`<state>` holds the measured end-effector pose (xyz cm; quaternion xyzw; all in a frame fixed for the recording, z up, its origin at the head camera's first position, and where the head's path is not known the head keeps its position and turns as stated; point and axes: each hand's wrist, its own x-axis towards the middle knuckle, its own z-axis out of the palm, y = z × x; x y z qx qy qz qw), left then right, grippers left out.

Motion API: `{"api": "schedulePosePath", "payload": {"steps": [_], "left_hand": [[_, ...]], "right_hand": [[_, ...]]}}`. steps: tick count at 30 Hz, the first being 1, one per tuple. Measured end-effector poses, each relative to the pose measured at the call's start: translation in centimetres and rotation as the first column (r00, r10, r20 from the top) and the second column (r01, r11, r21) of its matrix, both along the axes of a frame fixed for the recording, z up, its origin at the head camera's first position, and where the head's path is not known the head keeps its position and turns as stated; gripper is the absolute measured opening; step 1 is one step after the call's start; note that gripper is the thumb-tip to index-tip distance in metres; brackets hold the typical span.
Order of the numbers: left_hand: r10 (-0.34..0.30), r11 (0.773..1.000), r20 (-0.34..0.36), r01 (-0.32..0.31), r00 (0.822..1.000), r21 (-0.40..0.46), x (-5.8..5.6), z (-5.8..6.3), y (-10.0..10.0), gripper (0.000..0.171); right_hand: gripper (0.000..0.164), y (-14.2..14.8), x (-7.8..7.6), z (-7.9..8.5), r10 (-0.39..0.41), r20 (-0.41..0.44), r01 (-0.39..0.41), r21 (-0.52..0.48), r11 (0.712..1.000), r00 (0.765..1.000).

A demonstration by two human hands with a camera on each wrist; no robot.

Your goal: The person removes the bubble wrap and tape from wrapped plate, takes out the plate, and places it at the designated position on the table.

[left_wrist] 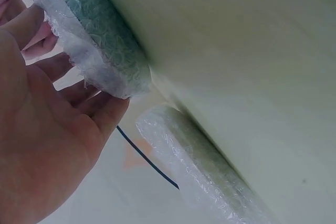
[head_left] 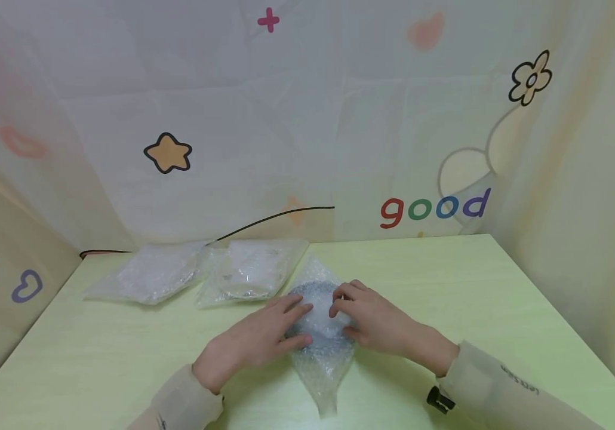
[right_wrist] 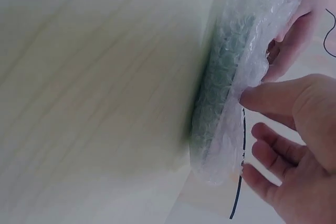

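Note:
A round, bluish-grey thing wrapped in bubble wrap [head_left: 320, 343] lies on the table between both hands, the wrap tapering into a twisted tail towards the person. What is inside the wrap cannot be told. My left hand [head_left: 264, 331] rests on its left side with fingers spread, the fingertips against the wrap in the left wrist view. From the other side, my right hand [head_left: 374, 316] touches it with loosely bent fingers. In the right wrist view, the right thumb [right_wrist: 262, 95] is at the wrap's edge while the other fingers show a gap from it.
Two more flat bubble-wrapped packages [head_left: 151, 272] [head_left: 251, 269] lie at the back left of the light table [head_left: 474, 298]. A printed curtain [head_left: 286, 119] hangs behind the table and along both sides. A small black clip-like thing [head_left: 440, 400] sits under the right sleeve.

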<state>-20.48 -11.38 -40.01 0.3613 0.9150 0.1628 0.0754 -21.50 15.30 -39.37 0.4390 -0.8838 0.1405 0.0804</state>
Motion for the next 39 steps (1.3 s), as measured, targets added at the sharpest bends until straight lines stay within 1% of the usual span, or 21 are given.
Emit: {"api": "schedulePosePath", "payload": {"steps": [3,6,10,15,18,21,28,33,36,39], "left_hand": [[0.003,1.000,0.011,-0.003,1.000,-0.011,0.0,0.1,0.1,0.066],[0.008,1.000,0.009,-0.008,1.000,-0.018,0.0,0.2,0.3,0.067],[0.013,1.000,-0.006,-0.013,1.000,-0.024,-0.1,0.2,0.5,0.067],[0.013,0.999,-0.011,-0.013,1.000,-0.031,-0.1,0.3,0.6,0.067],[0.016,0.999,-0.003,-0.016,1.000,-0.035,-0.2,0.4,0.6,0.068],[0.024,0.999,0.010,-0.023,1.000,-0.044,-0.2,0.4,0.6,0.070],[0.028,0.999,0.027,-0.027,0.999,-0.034,-0.2,0.4,0.7,0.071],[0.017,0.997,-0.014,-0.018,1.000,-0.070,0.0,0.6,1.2,0.070],[0.017,0.995,-0.055,-0.022,0.998,-0.098,0.2,0.8,1.5,0.071],[0.011,0.991,-0.112,-0.026,0.994,-0.133,0.4,0.9,1.9,0.069]], "right_hand": [[0.029,0.0,0.4,0.0,-0.072,-0.038,0.072,-0.001,0.997,0.997],[0.029,0.0,0.7,0.2,-0.135,-0.028,0.135,-0.003,0.991,0.990],[0.026,-0.1,1.1,0.4,-0.186,0.001,0.186,0.022,0.982,0.982],[0.026,-0.2,1.4,0.3,-0.232,-0.010,0.232,0.053,0.971,0.973],[0.026,-0.3,1.5,0.3,-0.248,-0.021,0.248,0.065,0.966,0.969],[0.023,-0.4,1.6,0.4,-0.258,-0.025,0.259,0.087,0.962,0.966],[0.017,-0.7,1.8,0.5,-0.268,-0.004,0.266,0.119,0.956,0.963],[0.014,-0.8,1.8,0.2,-0.243,-0.027,0.244,0.158,0.957,0.970],[0.013,-0.8,1.8,0.2,-0.224,-0.045,0.228,0.176,0.958,0.974],[0.011,-0.8,1.9,0.2,-0.218,-0.066,0.226,0.173,0.959,0.974]]}}
